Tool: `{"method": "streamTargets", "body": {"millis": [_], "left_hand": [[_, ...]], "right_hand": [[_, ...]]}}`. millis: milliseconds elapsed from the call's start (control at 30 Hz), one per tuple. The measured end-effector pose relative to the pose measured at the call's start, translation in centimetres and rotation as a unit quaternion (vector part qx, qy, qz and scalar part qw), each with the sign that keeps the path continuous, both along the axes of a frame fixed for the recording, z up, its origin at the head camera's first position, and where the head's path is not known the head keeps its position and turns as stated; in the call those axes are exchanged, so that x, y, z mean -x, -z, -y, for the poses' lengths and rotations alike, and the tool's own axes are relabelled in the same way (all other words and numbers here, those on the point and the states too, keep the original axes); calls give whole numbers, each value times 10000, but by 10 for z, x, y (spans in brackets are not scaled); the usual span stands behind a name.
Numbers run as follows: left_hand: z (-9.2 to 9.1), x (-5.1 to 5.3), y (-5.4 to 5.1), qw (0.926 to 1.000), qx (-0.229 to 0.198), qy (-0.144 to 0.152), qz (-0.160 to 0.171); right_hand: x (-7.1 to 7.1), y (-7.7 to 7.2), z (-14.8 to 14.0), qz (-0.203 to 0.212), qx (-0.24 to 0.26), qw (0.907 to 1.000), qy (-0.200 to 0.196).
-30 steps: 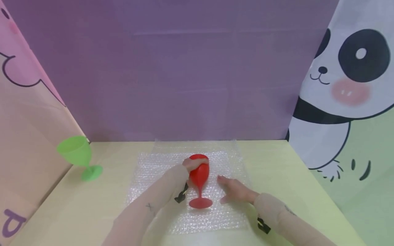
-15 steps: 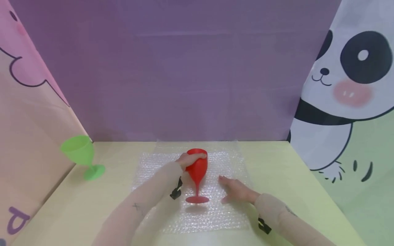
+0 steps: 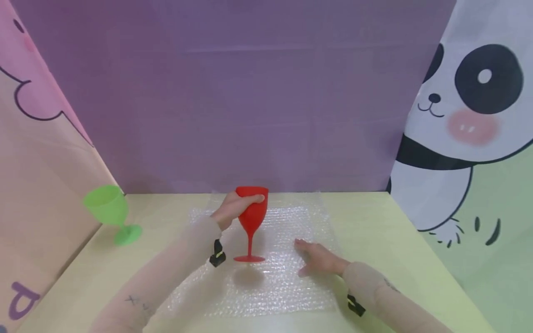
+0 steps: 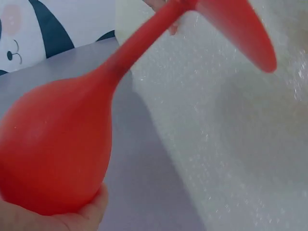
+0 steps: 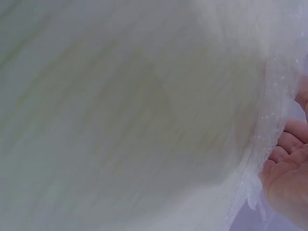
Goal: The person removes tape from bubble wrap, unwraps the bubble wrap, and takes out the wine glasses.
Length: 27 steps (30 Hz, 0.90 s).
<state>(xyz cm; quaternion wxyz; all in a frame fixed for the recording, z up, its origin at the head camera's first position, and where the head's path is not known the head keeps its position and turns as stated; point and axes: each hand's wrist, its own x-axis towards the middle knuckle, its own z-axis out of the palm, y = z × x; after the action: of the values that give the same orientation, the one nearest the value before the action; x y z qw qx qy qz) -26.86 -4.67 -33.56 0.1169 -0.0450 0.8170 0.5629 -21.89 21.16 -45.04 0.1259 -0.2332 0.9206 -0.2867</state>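
A red plastic goblet (image 3: 253, 216) is held upright by my left hand (image 3: 234, 207), which grips its bowl from the left with the thumb across the front. Its foot is apart from the sheet of bubble wrap (image 3: 287, 291), with a shadow below it. In the left wrist view the goblet's bowl (image 4: 57, 144) fills the left side, above my fingers. My right hand (image 3: 319, 260) rests at the right part of the bubble wrap, fingers loose and holding nothing. The right wrist view has that hand (image 5: 291, 171) at its right edge beside the wrap (image 5: 274, 115).
A green goblet (image 3: 109, 207) stands at the table's left edge. The pale table (image 3: 366, 240) ends at a purple backdrop (image 3: 258, 115). Printed cloths hang on both sides, with a panda (image 3: 437, 185) on the right one.
My left hand has lifted the red goblet off the bubble wrap and moved it up and to the left. The goblet now stands more upright. My right hand has stayed in place.
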Motion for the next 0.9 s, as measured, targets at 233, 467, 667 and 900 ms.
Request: {"method": "streamTargets", "body": {"millis": [233,467,667,900], "left_hand": [[23,-15,-12,9960,-318,-164,-815],[48,-26,-11,9904,-195,-345,-1323],[73,-35,-1,9858,1,-629,-1555],[108,-43,7,9788,226,-1184,-1657]], "right_hand": [[0,-1,2,8,-26,10000,-5],[-1,-1,2,66,11,10000,34],[0,0,1,3,-60,10000,53],[-1,0,2,3,-66,10000,32]]}}
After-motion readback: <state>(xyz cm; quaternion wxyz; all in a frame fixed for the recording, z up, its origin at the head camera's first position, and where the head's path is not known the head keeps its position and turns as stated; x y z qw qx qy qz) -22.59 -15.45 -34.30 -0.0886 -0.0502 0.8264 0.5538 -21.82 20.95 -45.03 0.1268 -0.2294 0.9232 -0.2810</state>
